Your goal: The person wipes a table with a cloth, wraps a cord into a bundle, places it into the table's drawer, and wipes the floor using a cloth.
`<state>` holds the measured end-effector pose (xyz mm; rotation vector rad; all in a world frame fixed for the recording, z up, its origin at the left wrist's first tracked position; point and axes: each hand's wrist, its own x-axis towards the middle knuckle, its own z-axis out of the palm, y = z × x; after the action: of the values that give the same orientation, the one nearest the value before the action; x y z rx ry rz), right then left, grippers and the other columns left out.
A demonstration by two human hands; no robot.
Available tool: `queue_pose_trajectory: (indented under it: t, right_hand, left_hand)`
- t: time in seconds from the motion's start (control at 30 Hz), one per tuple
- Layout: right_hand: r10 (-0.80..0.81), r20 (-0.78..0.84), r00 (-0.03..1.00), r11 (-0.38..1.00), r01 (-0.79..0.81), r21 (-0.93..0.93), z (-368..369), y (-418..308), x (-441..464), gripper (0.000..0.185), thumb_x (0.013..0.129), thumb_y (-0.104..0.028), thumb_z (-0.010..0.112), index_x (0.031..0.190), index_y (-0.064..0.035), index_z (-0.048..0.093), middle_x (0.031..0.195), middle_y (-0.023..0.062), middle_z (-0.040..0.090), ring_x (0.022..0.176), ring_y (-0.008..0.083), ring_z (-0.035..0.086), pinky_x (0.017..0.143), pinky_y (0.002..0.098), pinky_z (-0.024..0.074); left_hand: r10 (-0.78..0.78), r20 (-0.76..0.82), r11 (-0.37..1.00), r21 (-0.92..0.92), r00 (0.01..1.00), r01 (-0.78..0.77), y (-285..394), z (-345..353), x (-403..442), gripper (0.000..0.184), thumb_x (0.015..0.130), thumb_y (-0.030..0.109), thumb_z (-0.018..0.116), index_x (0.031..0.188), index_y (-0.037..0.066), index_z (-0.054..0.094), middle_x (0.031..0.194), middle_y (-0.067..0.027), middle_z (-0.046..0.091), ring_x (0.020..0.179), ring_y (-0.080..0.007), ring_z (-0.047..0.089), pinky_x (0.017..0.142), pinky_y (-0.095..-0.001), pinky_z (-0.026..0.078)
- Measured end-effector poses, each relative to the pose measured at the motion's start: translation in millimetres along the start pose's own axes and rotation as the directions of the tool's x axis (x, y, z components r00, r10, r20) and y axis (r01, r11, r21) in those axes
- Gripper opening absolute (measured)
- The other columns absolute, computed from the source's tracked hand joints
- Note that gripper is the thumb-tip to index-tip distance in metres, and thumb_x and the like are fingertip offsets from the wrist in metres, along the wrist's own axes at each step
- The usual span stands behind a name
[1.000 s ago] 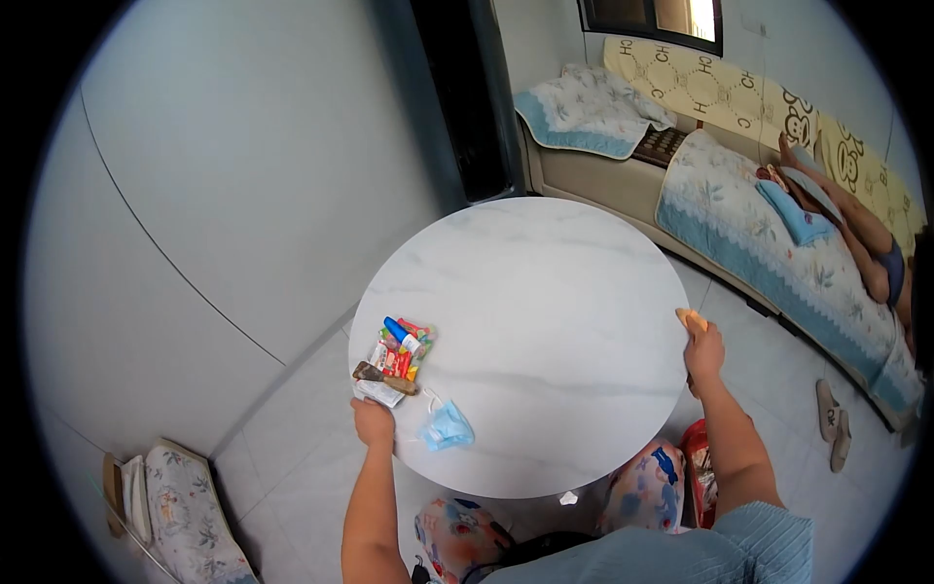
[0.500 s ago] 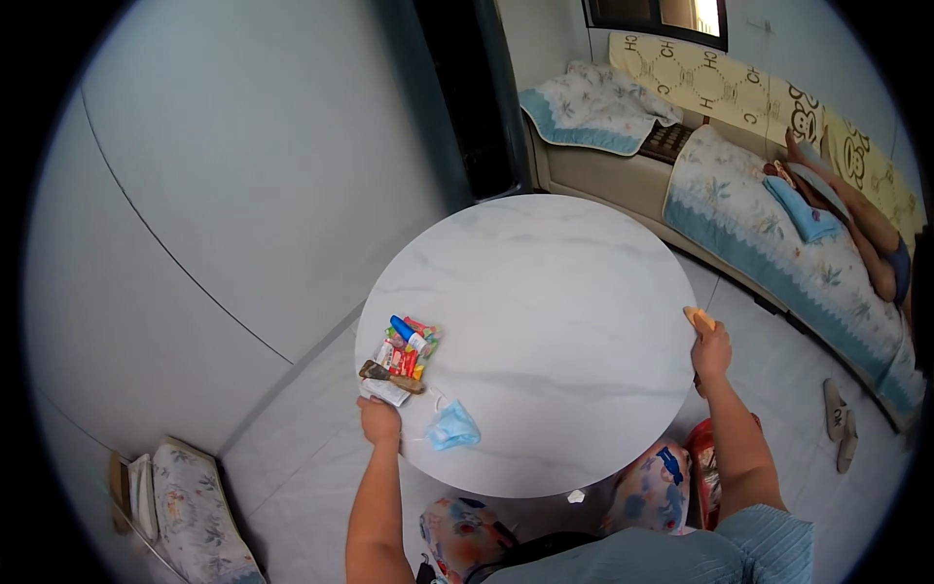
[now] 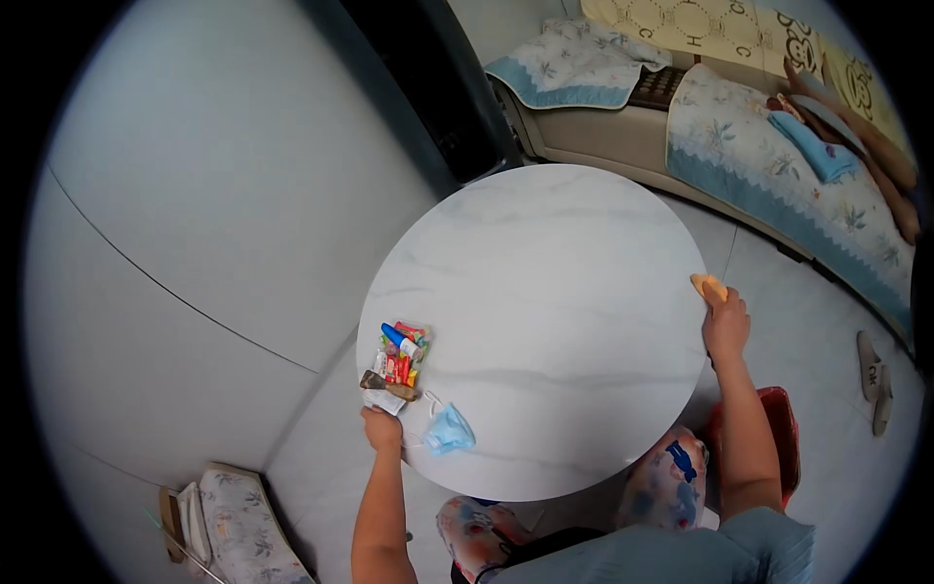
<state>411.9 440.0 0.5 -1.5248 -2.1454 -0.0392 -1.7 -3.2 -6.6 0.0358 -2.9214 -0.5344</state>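
A round white marble-patterned table [image 3: 545, 292] stands before me. At its right edge my right hand [image 3: 727, 329] is closed on an orange-yellow cloth [image 3: 712, 288], which looks folded. My left hand [image 3: 382, 428] grips the left edge of the table; some of its fingers are hidden. Just beyond it lies a white packet [image 3: 385, 400], with a brown-handled brush [image 3: 391, 385] across it. A clear bag of colourful small packets [image 3: 397, 365] and a blue-and-white tube [image 3: 400, 339] lie farther back. Beside my left hand is a light-blue face mask [image 3: 449, 430].
A red container [image 3: 783, 438] stands on the floor by my right leg. Slippers [image 3: 874, 384] lie farther right. Behind the table is a covered sofa [image 3: 744, 146] with another person's legs [image 3: 880, 185] on it. A pale wall [image 3: 224, 195] rises on the left.
My view has shifted and tilted slightly. My right hand, with the orange-yellow cloth, stays at the right table edge, and my left hand stays at the left edge. The small things look unmoved.
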Motion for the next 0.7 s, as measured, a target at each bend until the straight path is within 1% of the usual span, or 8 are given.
queue_pose_trajectory:
  t: [0.03, 0.1, 0.23, 0.33, 0.4, 0.53, 0.67, 0.7]
  right_hand:
    - [0.007, 0.009, 1.000, 1.000, -0.007, -0.002, -4.5, -0.6, 0.7, 0.036, 0.083, -0.008, 0.056, 0.114, -0.0229, 0.063, 0.113, 0.0091, 0.056, 0.091, 0.0278, 0.056, 0.072, 0.0428, 0.0476]
    - [0.012, 0.012, 1.000, 1.000, -0.012, 0.001, -4.0, 0.4, 1.4, 0.036, 0.082, -0.008, 0.057, 0.115, -0.0225, 0.063, 0.114, 0.0091, 0.056, 0.092, 0.0274, 0.056, 0.072, 0.0424, 0.0474]
    - [0.006, 0.001, 1.000, 1.000, -0.006, 0.020, -3.4, 4.7, 1.8, 0.037, 0.081, -0.007, 0.058, 0.115, -0.0212, 0.064, 0.117, 0.0094, 0.056, 0.092, 0.0265, 0.056, 0.072, 0.0416, 0.0471]
    - [0.010, -0.008, 1.000, 0.999, -0.010, 0.031, -2.2, 4.2, 2.9, 0.038, 0.080, -0.006, 0.060, 0.114, -0.0208, 0.065, 0.116, 0.0095, 0.056, 0.092, 0.0267, 0.056, 0.071, 0.0413, 0.0471]
    - [0.012, -0.007, 1.000, 0.999, -0.012, 0.047, -5.6, 3.0, 3.2, 0.038, 0.080, -0.006, 0.060, 0.114, -0.0207, 0.065, 0.116, 0.0097, 0.057, 0.091, 0.0268, 0.057, 0.071, 0.0411, 0.0471]
    - [-0.007, -0.044, 0.999, 0.997, 0.010, 0.082, -5.0, 4.2, 3.5, 0.039, 0.079, -0.004, 0.061, 0.114, -0.0206, 0.065, 0.115, 0.0100, 0.057, 0.091, 0.0270, 0.057, 0.072, 0.0405, 0.0471]
    - [-0.015, -0.038, 0.999, 0.996, 0.019, 0.088, -7.3, 2.0, 4.0, 0.039, 0.079, -0.004, 0.060, 0.114, -0.0205, 0.065, 0.115, 0.0101, 0.057, 0.092, 0.0271, 0.057, 0.073, 0.0405, 0.0469]
    - [-0.007, -0.022, 1.000, 0.995, 0.009, 0.101, -10.6, -0.1, 3.9, 0.039, 0.079, -0.002, 0.059, 0.114, -0.0181, 0.065, 0.115, 0.0120, 0.057, 0.094, 0.0284, 0.057, 0.075, 0.0400, 0.0475]
  left_hand:
    - [0.004, -0.009, 1.000, 0.010, 1.000, -0.004, -4.7, 4.5, 3.8, 0.032, 0.096, 0.029, 0.036, 0.108, 0.000, 0.045, 0.098, -0.0272, 0.063, 0.091, -0.0460, 0.060, 0.077, -0.0535, 0.046]
    - [0.068, -0.004, 0.997, -0.023, 0.998, -0.068, -9.3, 6.6, 5.9, 0.033, 0.096, 0.029, 0.036, 0.109, 0.000, 0.046, 0.098, -0.0279, 0.063, 0.091, -0.0469, 0.059, 0.078, -0.0533, 0.045]
    - [0.064, -0.034, 0.997, 0.037, 0.997, -0.063, -5.2, 2.4, -1.3, 0.034, 0.096, 0.029, 0.036, 0.111, 0.001, 0.046, 0.097, -0.0287, 0.063, 0.092, -0.0476, 0.059, 0.078, -0.0528, 0.045]
    - [0.057, -0.023, 0.998, 0.041, 0.998, -0.056, -7.0, 4.6, 0.6, 0.036, 0.097, 0.030, 0.035, 0.114, 0.000, 0.045, 0.099, -0.0290, 0.062, 0.093, -0.0474, 0.059, 0.079, -0.0526, 0.045]
    - [0.080, -0.028, 0.996, 0.047, 0.996, -0.079, -10.2, 6.5, 2.6, 0.037, 0.097, 0.031, 0.035, 0.116, 0.001, 0.045, 0.099, -0.0290, 0.062, 0.093, -0.0475, 0.059, 0.079, -0.0527, 0.046]
    - [0.075, -0.029, 0.996, 0.047, 0.997, -0.074, -11.4, 8.0, 3.7, 0.038, 0.096, 0.031, 0.036, 0.117, 0.001, 0.044, 0.098, -0.0289, 0.063, 0.093, -0.0476, 0.059, 0.078, -0.0526, 0.046]
    - [0.082, -0.031, 0.995, 0.054, 0.996, -0.080, -13.5, 9.6, 4.6, 0.037, 0.096, 0.030, 0.036, 0.116, 0.001, 0.044, 0.097, -0.0289, 0.063, 0.092, -0.0473, 0.059, 0.078, -0.0522, 0.046]
    - [0.100, -0.029, 0.993, 0.058, 0.995, -0.098, -14.5, 9.9, 4.6, 0.036, 0.096, 0.030, 0.036, 0.115, 0.000, 0.044, 0.097, -0.0289, 0.063, 0.092, -0.0471, 0.059, 0.078, -0.0522, 0.046]
